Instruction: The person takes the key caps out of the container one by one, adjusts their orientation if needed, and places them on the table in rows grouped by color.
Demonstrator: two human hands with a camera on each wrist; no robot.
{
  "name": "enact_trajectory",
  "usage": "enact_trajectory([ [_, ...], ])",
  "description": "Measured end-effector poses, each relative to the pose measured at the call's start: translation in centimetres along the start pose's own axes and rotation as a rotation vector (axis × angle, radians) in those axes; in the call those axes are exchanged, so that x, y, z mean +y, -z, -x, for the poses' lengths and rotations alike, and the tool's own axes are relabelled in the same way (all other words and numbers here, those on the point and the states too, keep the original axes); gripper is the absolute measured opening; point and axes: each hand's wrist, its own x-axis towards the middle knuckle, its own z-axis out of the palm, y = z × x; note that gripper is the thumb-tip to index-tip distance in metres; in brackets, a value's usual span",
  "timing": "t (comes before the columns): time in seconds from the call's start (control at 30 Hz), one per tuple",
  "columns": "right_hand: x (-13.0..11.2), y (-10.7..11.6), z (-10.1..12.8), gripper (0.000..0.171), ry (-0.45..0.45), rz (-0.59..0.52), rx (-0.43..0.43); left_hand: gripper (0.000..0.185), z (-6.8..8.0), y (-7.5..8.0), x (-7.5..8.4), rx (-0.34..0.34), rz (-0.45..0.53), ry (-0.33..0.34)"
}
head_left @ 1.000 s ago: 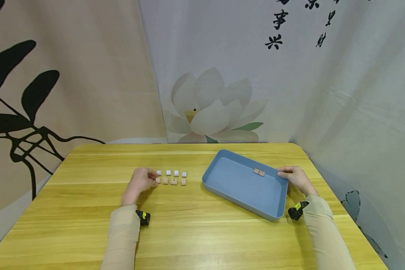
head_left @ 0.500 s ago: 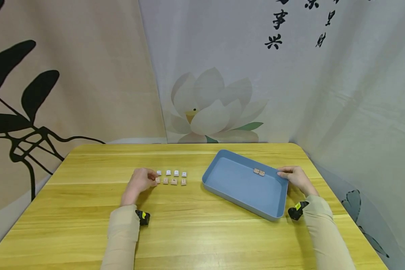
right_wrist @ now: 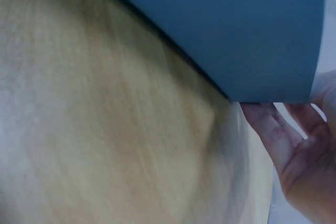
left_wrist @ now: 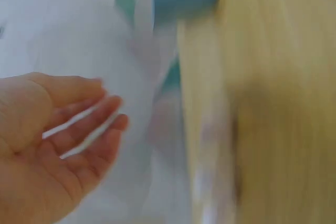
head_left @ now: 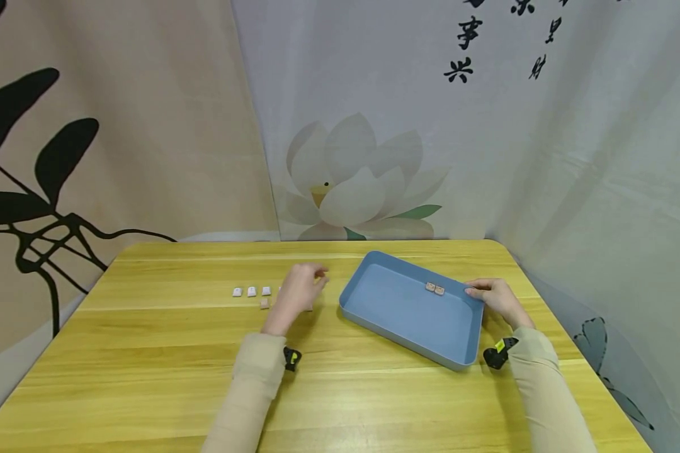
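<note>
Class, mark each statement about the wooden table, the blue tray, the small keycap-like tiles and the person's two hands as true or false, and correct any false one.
1. The right hand touches the blue plastic tray at its rim. True.
2. The tray holds five tiles. False: two small brownish tiles lie in it.
3. The left hand rests inside the tray. False: it is over the yellow wooden table, left of the tray.
4. Small white tiles lie in a row on the table. True.

black chinese chars on backdrop [head_left: 459,47], one reads 兴.
</note>
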Motion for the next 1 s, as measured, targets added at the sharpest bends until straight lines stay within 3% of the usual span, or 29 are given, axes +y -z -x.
enact_trajectory([
  [0.1, -0.1, 0.0, 0.1, 0.04, -0.001, -0.007, 0.004, 0.025, -1.5, -3.5, 2.7, -0.026, 0.097, -0.114],
  [0.17, -0.1, 0.0, 0.1, 0.04, 0.004, -0.005, 0.002, 0.028, -2.2, -5.7, 4.3, -0.066, 0.13, -0.156],
  [0.3, -0.1, 0.0, 0.2, 0.041, -0.004, -0.002, -0.003, 0.033, -3.4, -9.5, 7.2, -0.181, 0.115, -0.176],
  [0.43, 0.0, 0.1, 0.1, 0.041, -0.014, -0.008, -0.007, 0.038, -4.3, -12.4, 9.2, -0.307, 0.063, -0.167],
  [0.57, 0.1, 0.1, 0.0, 0.041, -0.007, -0.009, -0.005, 0.043, -5.0, -14.0, 10.3, -0.366, -0.07, -0.2],
  [0.73, 0.1, 0.1, -0.1, 0.041, 0.0, -0.002, 0.002, 0.046, -5.8, -14.9, 11.2, -0.397, -0.251, -0.281],
  [0.87, 0.0, 0.1, -0.1, 0.042, -0.006, -0.004, -0.009, 0.047, -5.9, -15.1, 11.7, -0.445, -0.334, -0.3],
  [1.0, 0.1, 0.1, 0.0, 0.043, -0.007, -0.007, -0.013, 0.047, -5.9, -15.3, 11.8, -0.447, -0.366, -0.311],
])
